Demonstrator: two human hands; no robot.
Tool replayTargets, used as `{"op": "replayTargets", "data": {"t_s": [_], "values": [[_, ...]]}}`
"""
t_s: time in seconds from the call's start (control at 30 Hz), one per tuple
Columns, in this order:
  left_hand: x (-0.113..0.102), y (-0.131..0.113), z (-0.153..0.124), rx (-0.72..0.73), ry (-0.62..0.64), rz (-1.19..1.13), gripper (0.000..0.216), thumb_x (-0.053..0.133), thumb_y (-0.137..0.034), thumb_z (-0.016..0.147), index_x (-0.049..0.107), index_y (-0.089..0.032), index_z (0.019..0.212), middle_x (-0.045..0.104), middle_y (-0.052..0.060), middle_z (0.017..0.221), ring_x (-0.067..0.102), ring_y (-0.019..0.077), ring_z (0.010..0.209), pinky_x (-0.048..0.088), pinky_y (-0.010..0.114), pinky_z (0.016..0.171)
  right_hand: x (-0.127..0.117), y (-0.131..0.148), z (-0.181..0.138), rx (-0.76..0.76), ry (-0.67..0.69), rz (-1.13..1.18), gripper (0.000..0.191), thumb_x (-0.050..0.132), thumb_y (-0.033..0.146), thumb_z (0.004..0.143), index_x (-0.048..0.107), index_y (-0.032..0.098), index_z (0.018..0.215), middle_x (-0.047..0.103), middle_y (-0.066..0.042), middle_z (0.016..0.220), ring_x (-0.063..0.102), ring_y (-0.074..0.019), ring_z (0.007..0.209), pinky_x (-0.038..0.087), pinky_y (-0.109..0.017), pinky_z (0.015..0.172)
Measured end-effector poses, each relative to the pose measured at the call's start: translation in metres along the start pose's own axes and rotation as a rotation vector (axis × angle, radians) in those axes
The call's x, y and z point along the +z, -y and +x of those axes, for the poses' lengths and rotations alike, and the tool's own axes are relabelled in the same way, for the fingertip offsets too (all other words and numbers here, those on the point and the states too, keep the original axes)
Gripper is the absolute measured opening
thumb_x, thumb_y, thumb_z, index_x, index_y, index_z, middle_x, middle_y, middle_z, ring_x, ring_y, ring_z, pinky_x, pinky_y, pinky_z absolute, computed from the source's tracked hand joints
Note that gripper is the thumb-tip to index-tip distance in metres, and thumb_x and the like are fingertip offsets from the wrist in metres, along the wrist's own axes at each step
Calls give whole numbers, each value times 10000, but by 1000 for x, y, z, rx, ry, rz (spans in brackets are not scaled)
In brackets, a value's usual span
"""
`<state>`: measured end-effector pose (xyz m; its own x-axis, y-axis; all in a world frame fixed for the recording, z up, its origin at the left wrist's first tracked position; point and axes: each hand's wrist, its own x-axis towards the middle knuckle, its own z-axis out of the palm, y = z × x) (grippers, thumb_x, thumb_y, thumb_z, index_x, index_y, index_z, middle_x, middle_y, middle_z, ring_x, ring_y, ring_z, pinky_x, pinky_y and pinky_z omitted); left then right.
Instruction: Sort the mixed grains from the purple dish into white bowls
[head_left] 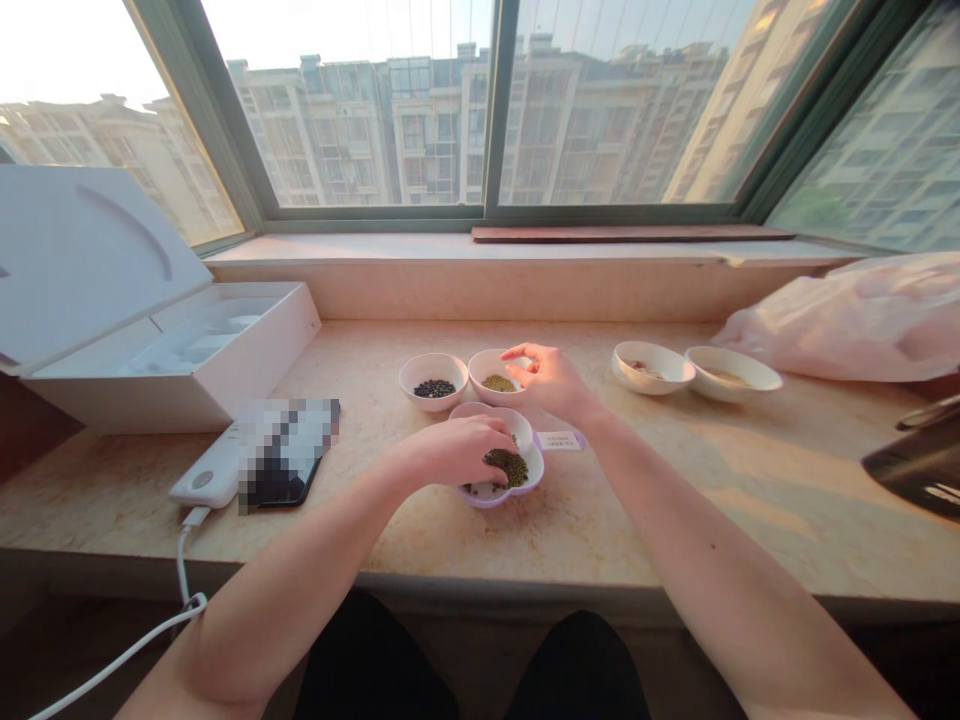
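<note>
My left hand [466,450] reaches into a white, purple-rimmed dish [535,462] with a handle on its right. Its thumb and fingers are apart around a pile of small green beans [511,468], and its palm hides the dish's left part. My right hand [553,380] hovers at the right rim of a small white bowl [478,368], thumb and index finger apart, with nothing visible between them. Green beans [498,383] lie in that bowl. Beside it on the left, another white bowl [406,380] contains dark beans [435,389].
Two white bowls, a left one [626,375] and a right one [739,390], stand to the right before a plastic bag [847,320]. An open white box [255,350], a power bank [206,475] with a cable [181,560], and a phone [300,480] occupy the left. A dark object [919,460] sits far right.
</note>
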<state>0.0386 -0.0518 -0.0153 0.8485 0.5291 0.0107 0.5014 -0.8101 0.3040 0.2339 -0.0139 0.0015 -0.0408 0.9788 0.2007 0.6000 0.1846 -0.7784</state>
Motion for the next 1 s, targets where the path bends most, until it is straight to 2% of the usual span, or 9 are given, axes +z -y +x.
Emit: {"op": "replayTargets", "data": {"t_s": [0.2, 0.43, 0.7, 0.83, 1.0], "values": [[0, -1, 2, 16, -6, -36, 177, 697, -186, 947, 802, -225, 1084, 758, 24, 1118, 683, 188, 1034, 494, 291, 880, 2, 2, -1, -24, -20, -15, 352, 613, 370, 861, 769, 194, 1122, 613, 8, 721, 495, -153, 616, 433, -313, 654], [-2, -5, 2, 32, -37, -29, 193, 635, -122, 928, 795, -218, 877, 765, -6, 944, 666, 146, 836, 471, 276, 779, 2, 5, -2, -36, -28, -51, 347, 623, 369, 844, 776, 185, 1095, 610, 3, 717, 491, -153, 613, 416, -312, 653], [-3, -12, -1, 30, -37, 53, 214, 666, -116, 878, 813, -251, 955, 761, -10, 963, 686, 153, 835, 420, 292, 641, 0, 7, -3, -24, -13, -55, 353, 614, 349, 857, 776, 187, 1125, 612, 7, 725, 485, -153, 617, 415, -316, 666], [-1, -10, -1, 63, -35, 30, 230, 673, -117, 895, 822, -264, 991, 779, -20, 1018, 708, 146, 880, 451, 279, 675, -1, 6, -3, -49, -17, -50, 354, 613, 360, 860, 777, 190, 1123, 609, 12, 707, 489, -156, 617, 410, -313, 657], [0, -10, 0, 82, -31, 36, 228, 673, -92, 897, 829, -255, 934, 797, -19, 1014, 719, 159, 913, 476, 276, 745, -1, 4, -3, -55, -5, -54, 359, 622, 367, 865, 770, 195, 1143, 563, 33, 615, 487, -163, 589, 389, -307, 622]]}}
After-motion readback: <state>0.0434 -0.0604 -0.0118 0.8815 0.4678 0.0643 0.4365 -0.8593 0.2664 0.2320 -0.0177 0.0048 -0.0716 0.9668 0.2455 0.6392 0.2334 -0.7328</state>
